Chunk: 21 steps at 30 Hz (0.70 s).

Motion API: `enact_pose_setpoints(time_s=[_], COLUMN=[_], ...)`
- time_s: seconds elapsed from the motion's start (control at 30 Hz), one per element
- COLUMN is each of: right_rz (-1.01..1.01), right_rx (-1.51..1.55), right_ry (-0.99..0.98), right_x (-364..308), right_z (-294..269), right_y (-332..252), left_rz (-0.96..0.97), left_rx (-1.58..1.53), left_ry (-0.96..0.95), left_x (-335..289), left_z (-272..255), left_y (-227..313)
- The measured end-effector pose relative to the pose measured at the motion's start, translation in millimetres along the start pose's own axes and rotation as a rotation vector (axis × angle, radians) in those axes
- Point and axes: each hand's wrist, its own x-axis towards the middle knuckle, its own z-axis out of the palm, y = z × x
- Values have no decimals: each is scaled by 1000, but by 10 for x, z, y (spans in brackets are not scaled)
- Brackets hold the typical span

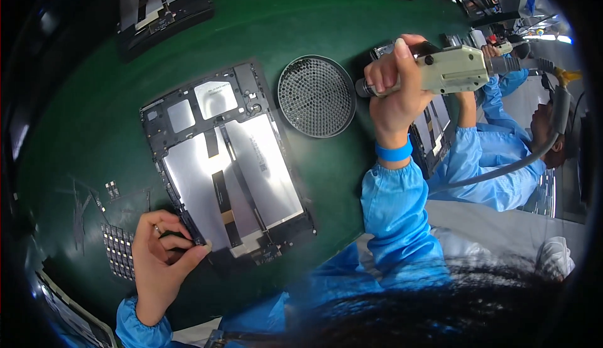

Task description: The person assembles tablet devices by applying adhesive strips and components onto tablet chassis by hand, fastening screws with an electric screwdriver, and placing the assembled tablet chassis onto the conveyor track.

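Lying up/R of L grip [161, 255], open tablet [254, 166], touching.

Opened tablet [195, 172] and powered screwdriver [457, 70] show an electronics workshop.

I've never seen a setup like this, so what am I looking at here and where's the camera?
There's no robot: a person works with bare hands. A fisheye camera on their head looks down, so edges curve. On the green tabletop lies an opened flat tablet-like device, silver panels showing. Beside it sit a round dimpled dish and rows of small dark parts. The left hand touches the device's lower left edge; the right hand holds a cream handheld tool with a thick grey cable. A co-worker in blue sits to the right.
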Motion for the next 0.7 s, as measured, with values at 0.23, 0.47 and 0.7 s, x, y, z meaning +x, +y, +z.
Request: enact_pose_setpoints(time_s=[0.23,0.47,0.7], right_rz=[7,0,43], right_rx=[26,29,69], right_ry=[16,-43,-196], right_x=[-28,-55,-5], right_z=[-24,-19,-111], right_y=[-10,-9,6], left_rz=[12,57,62], left_rx=[0,26,19], left_ry=[-3,3,-9], left_x=[-27,-45,-2], left_z=[-8,9,35], left_y=[-24,-40,-10])
